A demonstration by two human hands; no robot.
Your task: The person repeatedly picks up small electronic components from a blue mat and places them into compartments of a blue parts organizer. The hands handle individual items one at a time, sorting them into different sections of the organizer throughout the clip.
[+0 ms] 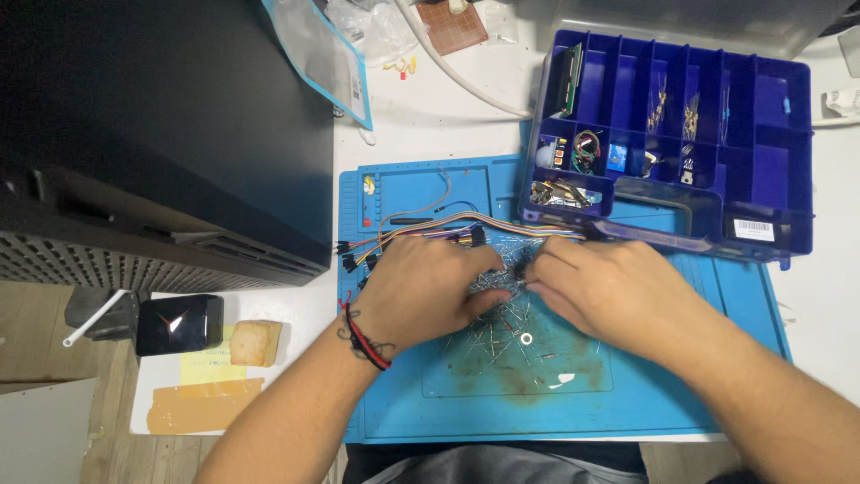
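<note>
Both hands, left and right, pinch at loose metal pins mid-mat; best picked singly, fingertips low.

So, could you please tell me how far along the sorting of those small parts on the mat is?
Partly done: several compartments of the blue organiser box already hold parts. In hand: the left hand and right hand work in the pile of wire-legged components on the blue mat. Left: that pile remains scattered.
</note>
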